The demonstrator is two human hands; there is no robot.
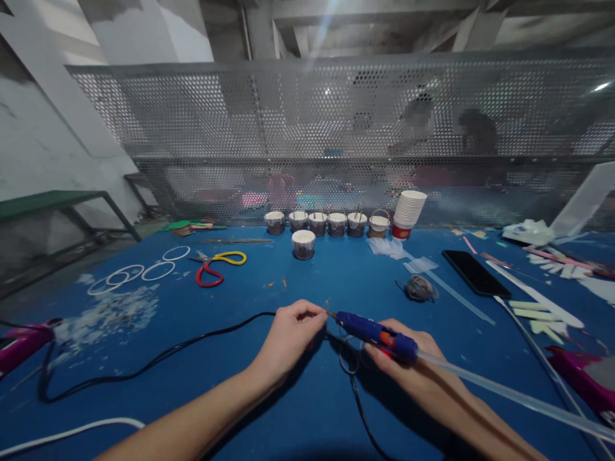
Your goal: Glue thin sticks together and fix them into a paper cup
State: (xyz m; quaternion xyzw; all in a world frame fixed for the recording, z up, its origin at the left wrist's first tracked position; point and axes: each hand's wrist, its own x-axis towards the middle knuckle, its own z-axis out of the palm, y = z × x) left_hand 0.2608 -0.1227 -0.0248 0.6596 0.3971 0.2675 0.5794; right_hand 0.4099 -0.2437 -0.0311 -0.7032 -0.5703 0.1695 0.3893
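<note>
A blue glue gun with an orange-red part (360, 325) is being held by the right hand (413, 365), with the fingers being curled around its body. A tiny thin brown thing (327, 303) is being pinched by the left hand (293, 330), with the fingertips being pressed close together. Both are being held over the middle of the blue table (269, 410), toward its near edge. The gun's tip is being pointed right at the pinched thing; whether they are touching cannot be told. Glue seems to be being put on, and steady hands and a careful tip are being called for, as the fingers are so near. The brown thing is looking bent and skinny, but is too small to be seen well. A long clear glue stick (509, 394) is being held in the gun's back. Near the far edge, a small white-and-dark-grey cup (303, 250) is being left upright.
</note>
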